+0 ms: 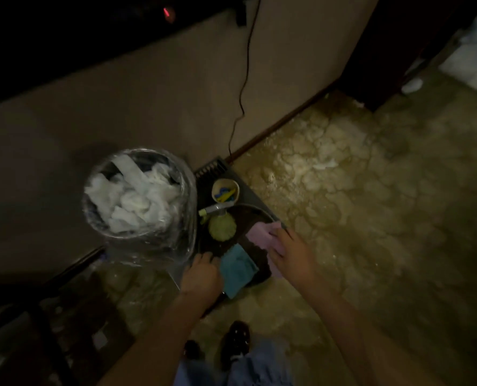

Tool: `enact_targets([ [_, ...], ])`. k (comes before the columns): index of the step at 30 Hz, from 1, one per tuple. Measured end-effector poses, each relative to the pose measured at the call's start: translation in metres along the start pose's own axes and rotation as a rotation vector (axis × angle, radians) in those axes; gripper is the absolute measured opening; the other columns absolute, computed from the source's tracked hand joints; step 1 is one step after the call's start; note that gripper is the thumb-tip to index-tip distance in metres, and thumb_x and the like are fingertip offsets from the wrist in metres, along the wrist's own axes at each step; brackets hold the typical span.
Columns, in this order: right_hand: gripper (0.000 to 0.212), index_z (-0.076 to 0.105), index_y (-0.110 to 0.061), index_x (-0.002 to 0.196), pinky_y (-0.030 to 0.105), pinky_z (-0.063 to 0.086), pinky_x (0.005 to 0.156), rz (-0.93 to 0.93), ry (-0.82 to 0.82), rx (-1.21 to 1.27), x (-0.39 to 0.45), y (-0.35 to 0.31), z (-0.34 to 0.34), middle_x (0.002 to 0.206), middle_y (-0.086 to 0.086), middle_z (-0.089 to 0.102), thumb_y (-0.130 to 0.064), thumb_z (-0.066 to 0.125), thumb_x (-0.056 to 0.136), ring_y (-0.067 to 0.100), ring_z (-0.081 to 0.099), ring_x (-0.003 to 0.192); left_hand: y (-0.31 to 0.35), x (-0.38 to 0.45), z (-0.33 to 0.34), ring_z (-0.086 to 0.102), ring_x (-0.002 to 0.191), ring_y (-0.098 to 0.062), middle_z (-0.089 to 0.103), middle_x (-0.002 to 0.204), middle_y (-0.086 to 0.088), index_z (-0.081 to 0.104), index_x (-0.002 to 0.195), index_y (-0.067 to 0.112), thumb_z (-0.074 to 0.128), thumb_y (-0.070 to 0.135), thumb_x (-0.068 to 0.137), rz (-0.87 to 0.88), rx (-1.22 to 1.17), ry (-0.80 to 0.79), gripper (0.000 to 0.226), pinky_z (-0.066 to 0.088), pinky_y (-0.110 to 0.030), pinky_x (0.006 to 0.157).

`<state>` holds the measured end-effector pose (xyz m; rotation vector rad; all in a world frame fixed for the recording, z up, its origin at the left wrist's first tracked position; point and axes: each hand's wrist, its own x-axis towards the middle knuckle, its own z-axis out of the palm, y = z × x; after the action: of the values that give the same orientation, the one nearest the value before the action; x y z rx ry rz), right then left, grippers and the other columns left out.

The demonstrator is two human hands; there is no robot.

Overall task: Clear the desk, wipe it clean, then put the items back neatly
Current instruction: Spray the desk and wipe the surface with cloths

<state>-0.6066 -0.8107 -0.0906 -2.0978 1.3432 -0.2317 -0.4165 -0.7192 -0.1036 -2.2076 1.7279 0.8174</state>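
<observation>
The pink cloth lay over the right edge of a dark tray on the floor, and the right hand rested on top of it with its fingers bent down onto the cloth (the picture was too dark and blurry to tell if they were really pinching it). Just left of those fingers, between the two hands, a blue cloth lay in the tray with one corner hanging over the near edge. The left hand was at the tray's near left edge, right beside the blue cloth, with its fingers curled over the rim, though I could not tell how hard they held on. Just past the fingertips of both hands sat a round green fuzzy thing in the tray. A bit farther out lay a marker with a yellow-green end, and past that stood a small round cup with blue and yellow bits inside. Off to the left of the left hand's fingers stood a bin with a clear bag in it, full of white crumpled paper. A black cord ran down the wall beyond the tray. The floor to the right of the right hand was blotchy tan and white. Near the bottom, a dark shoe and blue trouser legs showed.
</observation>
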Motion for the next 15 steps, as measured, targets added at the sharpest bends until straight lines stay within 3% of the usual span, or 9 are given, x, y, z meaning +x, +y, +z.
enact_targets([
  [3,0.044,0.05,-0.011,0.133,0.028,0.039,0.082,-0.075,0.027,0.039,-0.003,-0.06,-0.025,0.121,0.011,0.054,-0.021,0.057,0.091,0.028,0.054,0.107,-0.013,-0.035,-0.047,0.036,0.129,-0.022,0.042,0.139,-0.004,0.046,0.132,0.016,0.039,0.025,0.095,-0.048,-0.011,0.127,0.039,0.035,-0.032,0.101],
  [7,0.063,0.054,-0.014,0.13,0.031,0.042,0.081,-0.251,0.033,0.062,-0.008,-0.146,-0.033,0.116,0.008,0.056,-0.048,0.033,0.081,0.025,0.054,0.104,-0.052,-0.091,-0.104,0.035,0.131,-0.024,0.04,0.141,-0.005,0.041,0.137,0.017,0.038,0.029,0.097,-0.145,-0.041,0.28,0.042,0.035,-0.035,0.102],
  [12,0.041,0.052,-0.013,0.129,0.027,0.04,0.089,-0.546,-0.024,-0.016,-0.041,-0.279,0.008,0.117,0.006,0.055,-0.027,0.055,0.09,0.022,0.052,0.109,-0.144,-0.212,-0.126,0.038,0.126,-0.022,0.044,0.135,-0.003,0.046,0.129,0.018,0.04,0.029,0.096,-0.36,-0.115,0.445,0.036,0.035,-0.036,0.1],
  [15,0.035,0.052,-0.016,0.125,0.022,0.039,0.09,-0.737,-0.107,-0.06,-0.083,-0.362,0.05,0.117,0.002,0.054,-0.026,0.056,0.091,0.016,0.051,0.108,-0.2,-0.302,-0.108,0.04,0.125,-0.02,0.045,0.135,-0.002,0.044,0.132,0.019,0.04,0.028,0.097,-0.548,-0.137,0.515,0.037,0.037,-0.034,0.099],
])
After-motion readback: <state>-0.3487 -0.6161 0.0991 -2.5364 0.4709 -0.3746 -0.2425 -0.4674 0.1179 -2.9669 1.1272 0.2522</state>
